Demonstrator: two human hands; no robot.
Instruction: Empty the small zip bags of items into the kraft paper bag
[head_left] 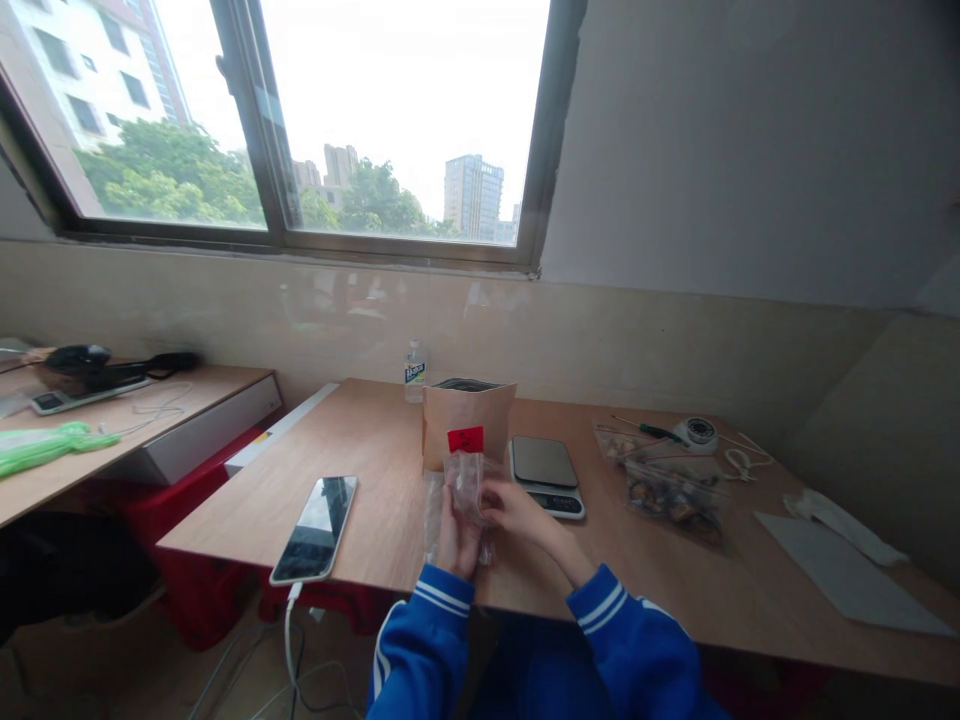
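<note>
In the head view, a clear plastic bag [466, 482] is held upright between my hands near the front of the table. My left hand [457, 540] is closed around its lower left side. From the right, my right hand [517, 512] pinches the bag's edge with bent fingers. Whether anything lies inside the bag is hard to make out. Just behind stands a brown paper bag [442, 415] with its top open. A red label [466, 440] shows above the plastic; I cannot tell which bag it is on.
A digital scale [545, 465] sits to the right, beyond it zip bags of small parts [671, 497], a green-handled screwdriver [660, 432] and a grey sheet [840, 570]. Left lies a phone [316, 530] with its cable plugged in. A bottle [414, 372] stands by the wall.
</note>
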